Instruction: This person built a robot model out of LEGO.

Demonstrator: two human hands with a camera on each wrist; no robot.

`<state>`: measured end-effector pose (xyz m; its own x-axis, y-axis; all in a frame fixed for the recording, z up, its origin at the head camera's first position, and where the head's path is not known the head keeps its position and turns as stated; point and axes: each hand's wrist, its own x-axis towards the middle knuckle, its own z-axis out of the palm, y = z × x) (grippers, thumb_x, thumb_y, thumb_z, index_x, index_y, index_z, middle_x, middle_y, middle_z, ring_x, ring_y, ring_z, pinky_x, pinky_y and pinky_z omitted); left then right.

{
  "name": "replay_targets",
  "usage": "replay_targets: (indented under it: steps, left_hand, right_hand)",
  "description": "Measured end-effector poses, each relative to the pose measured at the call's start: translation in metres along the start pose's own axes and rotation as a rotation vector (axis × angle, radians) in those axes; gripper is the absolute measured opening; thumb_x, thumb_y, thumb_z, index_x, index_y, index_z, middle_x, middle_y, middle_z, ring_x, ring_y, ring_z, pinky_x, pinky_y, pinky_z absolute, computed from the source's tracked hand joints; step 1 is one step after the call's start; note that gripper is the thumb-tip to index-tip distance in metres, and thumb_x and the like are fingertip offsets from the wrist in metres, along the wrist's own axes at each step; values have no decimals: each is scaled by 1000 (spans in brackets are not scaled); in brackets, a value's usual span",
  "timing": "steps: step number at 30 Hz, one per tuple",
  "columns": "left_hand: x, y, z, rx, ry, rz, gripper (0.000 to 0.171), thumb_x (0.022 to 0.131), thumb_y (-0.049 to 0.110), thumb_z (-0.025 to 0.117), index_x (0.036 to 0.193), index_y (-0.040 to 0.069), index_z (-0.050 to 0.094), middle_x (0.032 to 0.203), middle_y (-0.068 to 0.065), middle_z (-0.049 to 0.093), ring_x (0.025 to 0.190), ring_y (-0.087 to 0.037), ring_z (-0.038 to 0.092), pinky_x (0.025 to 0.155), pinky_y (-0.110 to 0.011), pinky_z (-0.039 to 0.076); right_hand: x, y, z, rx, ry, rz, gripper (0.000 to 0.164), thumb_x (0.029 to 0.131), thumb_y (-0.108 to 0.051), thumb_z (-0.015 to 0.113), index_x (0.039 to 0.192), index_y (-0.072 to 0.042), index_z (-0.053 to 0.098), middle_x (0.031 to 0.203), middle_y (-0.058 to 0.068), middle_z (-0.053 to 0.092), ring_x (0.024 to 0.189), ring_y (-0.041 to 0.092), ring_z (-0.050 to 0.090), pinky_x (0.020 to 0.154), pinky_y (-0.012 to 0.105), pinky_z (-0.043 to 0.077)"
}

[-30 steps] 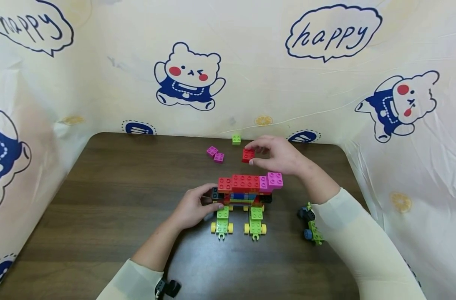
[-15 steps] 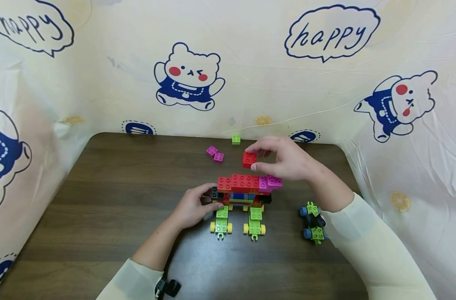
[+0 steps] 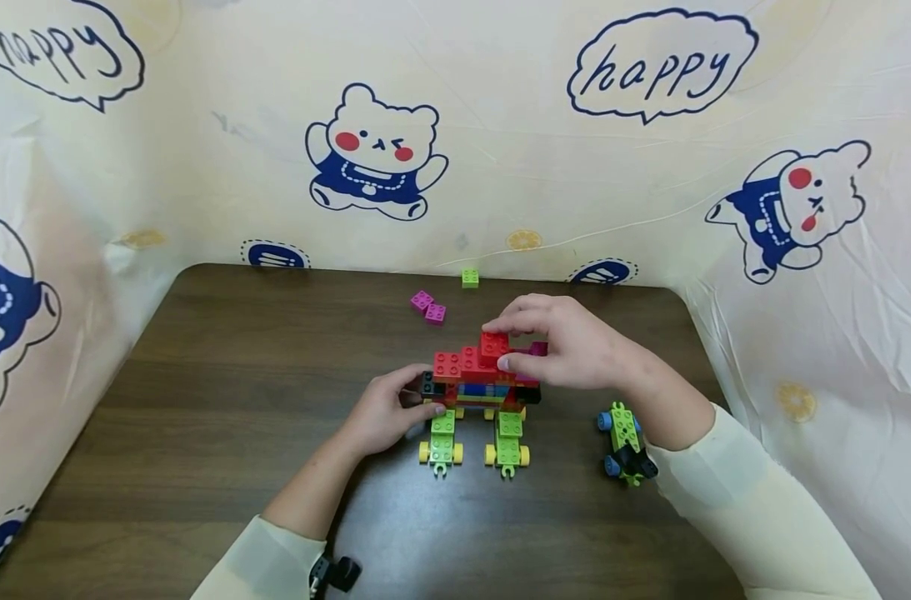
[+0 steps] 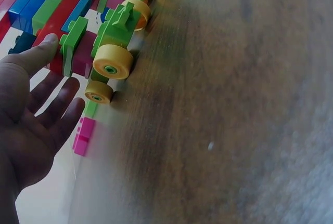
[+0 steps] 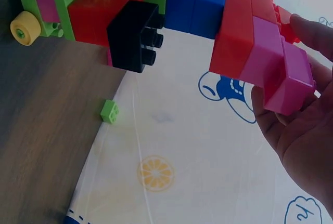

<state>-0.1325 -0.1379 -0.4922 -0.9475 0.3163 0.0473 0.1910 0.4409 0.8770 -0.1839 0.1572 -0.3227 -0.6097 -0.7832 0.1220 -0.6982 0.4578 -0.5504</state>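
On the table, a toy-brick model [image 3: 447,367] stands on yellow wheels with green bases. Its upper layers are red, blue, green and pink. My left hand [image 3: 380,414] grips the model's left end, thumb in front and fingers behind; in the left wrist view the thumb lies against a long red brick [image 4: 55,20]. Between the thumb and fingers of my right hand [image 3: 578,343] is a red brick [image 3: 494,344], low against the model's red top. In the right wrist view, pink bricks [image 5: 289,81] at the model's end cover part of that hand.
A small green and black wheeled toy [image 3: 624,442] stands to the right, near the right sleeve. Two magenta bricks [image 3: 428,307] lie behind the model, and a green brick [image 3: 470,278] sits at the table's back edge. A printed sheet [image 3: 500,167] hangs behind.
My right hand has brought the red brick from behind the model forward and down onto its top. The left hand keeps its grip in the same place.
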Motion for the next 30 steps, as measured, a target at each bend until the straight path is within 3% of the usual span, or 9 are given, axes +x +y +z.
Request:
replay_targets:
  steps: [19,30]
  left_hand:
    - [1,0,0,-1,2,5,46,90,26,85,132,27,67,118,5,73,103,-14,70,91,-42,58]
    - [1,2,-1,-6,-1,-1,46,89,25,85,131,26,67,117,5,74,102,-13,70,91,-42,58]
  right_hand:
    - [4,-14,3,-153,-11,-5,42,90,-26,83,130,-18,74,109,-7,64,96,9,57,74,26,54]
    - [0,-18,11,-208,45,-39,42,88,-24,85,128,-14,75,103,-6,64,91,8,54,73,26,52]
